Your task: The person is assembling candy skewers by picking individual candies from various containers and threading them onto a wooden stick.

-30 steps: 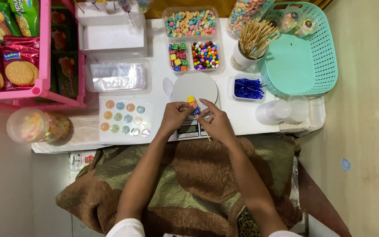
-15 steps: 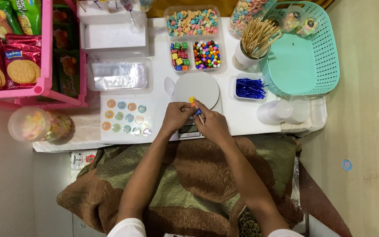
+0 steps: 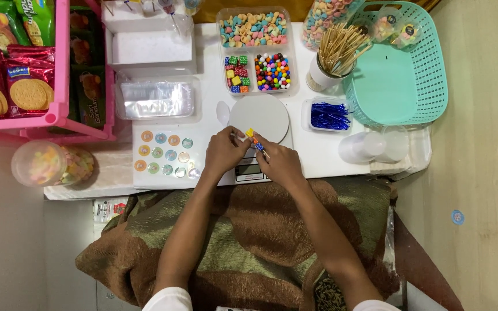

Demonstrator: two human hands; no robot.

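Observation:
Both my hands meet at the front edge of a low white table (image 3: 318,155), just below a round white scale plate (image 3: 259,117). My left hand (image 3: 224,152) pinches the end of a thin stick. My right hand (image 3: 279,162) grips the same skewer of small coloured candies (image 3: 253,139), yellow piece on top, orange and blue below. The skewer tilts between the two hands, above the scale's display.
Trays of pastel candies (image 3: 253,27), coloured cubes (image 3: 237,74) and round beads (image 3: 272,72) sit behind the scale. A cup of wooden sticks (image 3: 334,52), teal basket (image 3: 402,69), blue ties box (image 3: 328,115), sticker sheet (image 3: 165,156), clear cups (image 3: 370,145), candy jar (image 3: 50,164) and pink snack rack (image 3: 30,69) surround it.
The hands have drawn slightly toward me, off the scale plate, and the candy skewer now lies more tilted between them.

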